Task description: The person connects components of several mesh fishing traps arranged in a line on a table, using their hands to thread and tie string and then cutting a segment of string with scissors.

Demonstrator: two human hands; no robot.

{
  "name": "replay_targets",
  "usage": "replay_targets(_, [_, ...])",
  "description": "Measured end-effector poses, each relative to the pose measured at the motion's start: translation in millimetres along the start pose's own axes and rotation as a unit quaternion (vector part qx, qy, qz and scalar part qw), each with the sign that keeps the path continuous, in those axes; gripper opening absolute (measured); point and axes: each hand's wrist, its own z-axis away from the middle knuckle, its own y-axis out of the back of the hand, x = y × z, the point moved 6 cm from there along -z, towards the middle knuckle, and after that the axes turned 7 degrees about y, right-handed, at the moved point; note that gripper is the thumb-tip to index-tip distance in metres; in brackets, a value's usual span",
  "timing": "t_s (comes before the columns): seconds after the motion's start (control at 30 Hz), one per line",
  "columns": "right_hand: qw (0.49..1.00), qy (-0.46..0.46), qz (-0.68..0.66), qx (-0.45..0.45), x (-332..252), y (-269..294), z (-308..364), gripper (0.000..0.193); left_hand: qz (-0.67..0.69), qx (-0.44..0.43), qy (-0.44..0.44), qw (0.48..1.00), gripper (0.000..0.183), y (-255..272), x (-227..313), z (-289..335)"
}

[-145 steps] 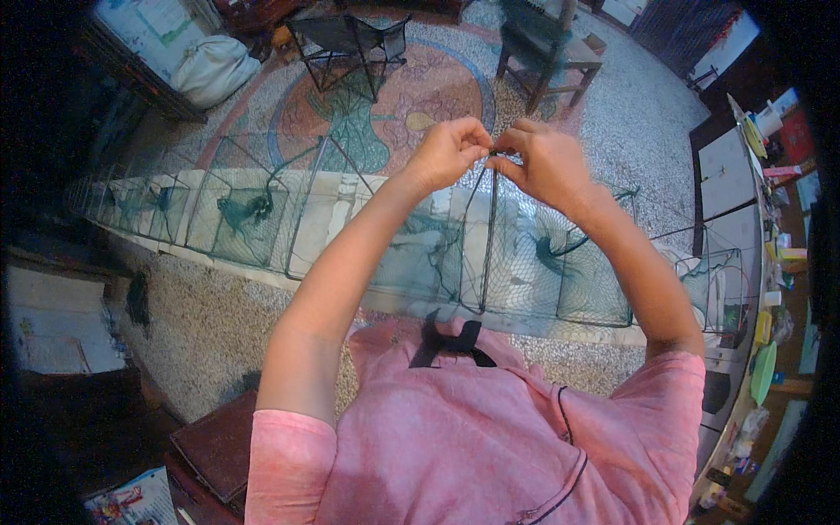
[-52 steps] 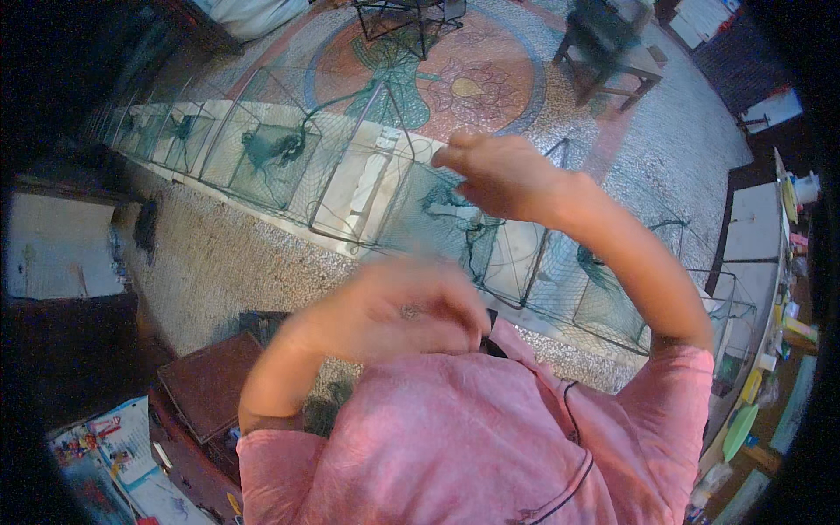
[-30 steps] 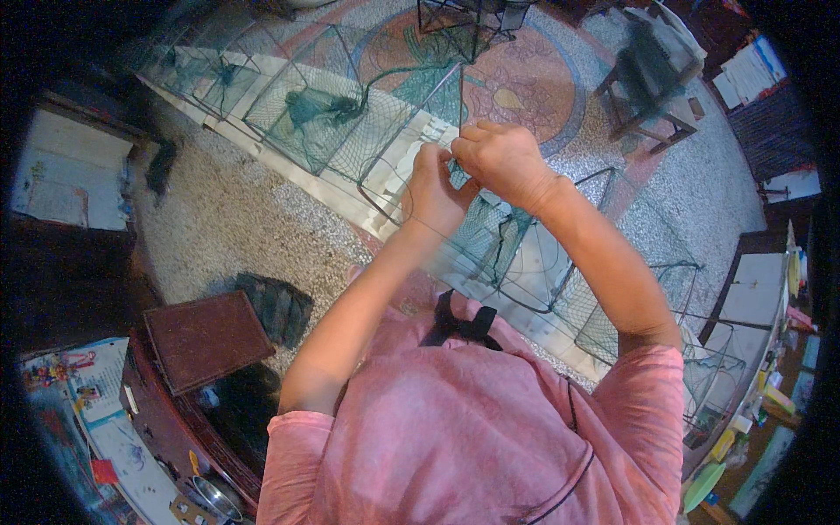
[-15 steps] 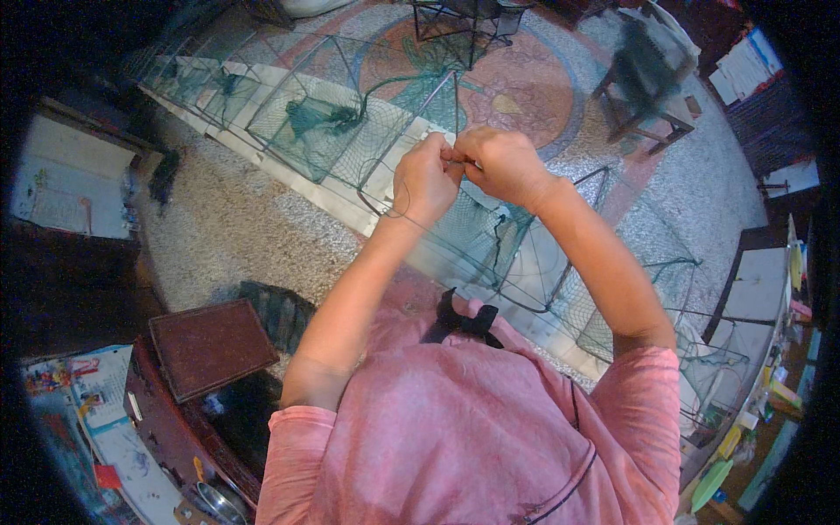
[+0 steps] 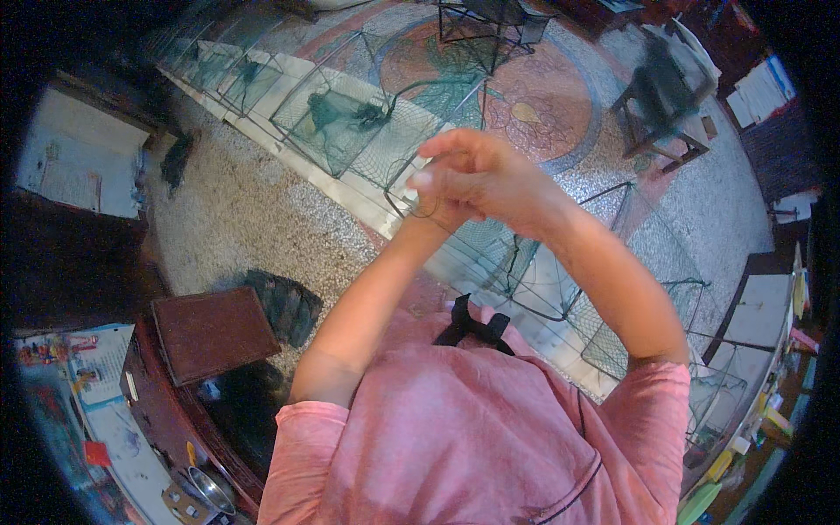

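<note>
A long net trap of green mesh [image 5: 337, 131] on dark rectangular frames stretches diagonally across the floor beneath my hands. My right hand [image 5: 494, 179] crosses in front of my left, its thumb and forefinger stretched leftward with a gap between them; its other fingers are partly hidden. Behind and below it, my left hand [image 5: 444, 213] shows only near the wrist, so its fingers cannot be seen. A thin dark thread [image 5: 423, 210] loops by the left wrist. Just left of the hands is the bent corner of a trap frame [image 5: 391, 199].
Pale sheeting [image 5: 302, 172] lies under the trap. A dark chair [image 5: 665, 105] stands far right, and a folding frame seat [image 5: 494, 31] at the back. Near left are a brown box-like top [image 5: 214, 334] and a metal bowl [image 5: 212, 490]. Cluttered shelving lines the right edge.
My hands were pinched together at the frame's top; now the right hand has swung left across the left hand, its thumb and forefinger apart. The view has shifted slightly.
</note>
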Motion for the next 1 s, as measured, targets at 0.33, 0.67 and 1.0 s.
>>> replay_targets(0.33, [0.961,0.011,0.271,0.058,-27,89,72,0.01,-0.166,-0.013,0.151,0.974,0.008,5,8,-7])
replay_targets(0.67, [0.828,-0.033,0.518,0.213,-34,144,132,0.02,-0.185,-0.047,0.193,0.963,0.008,2,2,-8])
replay_targets(1.0, [0.957,0.08,0.087,0.264,-16,133,69,0.014,-0.21,-0.059,0.183,0.959,0.013,-1,8,-9])
